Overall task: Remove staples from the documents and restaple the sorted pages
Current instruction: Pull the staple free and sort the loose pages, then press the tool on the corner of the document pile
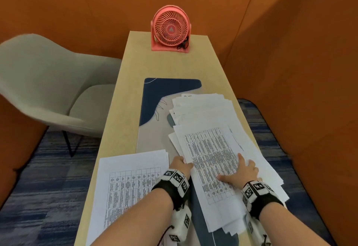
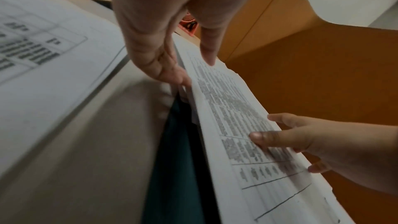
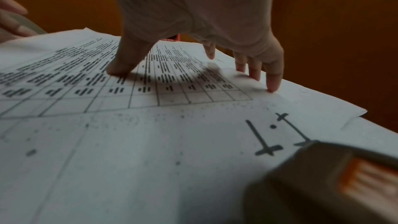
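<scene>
A loose, fanned stack of printed pages (image 1: 205, 110) lies on the right of the table, topped by a sheet with a printed table (image 1: 211, 154) (image 2: 232, 117) (image 3: 150, 125). My left hand (image 1: 180, 165) (image 2: 189, 67) pinches the left edge of the top sheets, thumb above and fingers below. My right hand (image 1: 241, 170) (image 3: 193, 67) (image 2: 301, 139) presses flat on that top sheet with its fingers spread. Another printed document (image 1: 127, 183) (image 2: 38, 54) lies flat to the left of my left wrist. I see no stapler or staple remover.
A blue and grey desk mat (image 1: 164, 91) lies under the papers on the narrow wooden table (image 1: 174, 62). A pink fan (image 1: 170, 28) stands at the far end. A grey chair (image 1: 48, 83) is on the left. Orange walls enclose the booth. A blurred tan and orange object (image 3: 323, 176) sits near the right wrist lens.
</scene>
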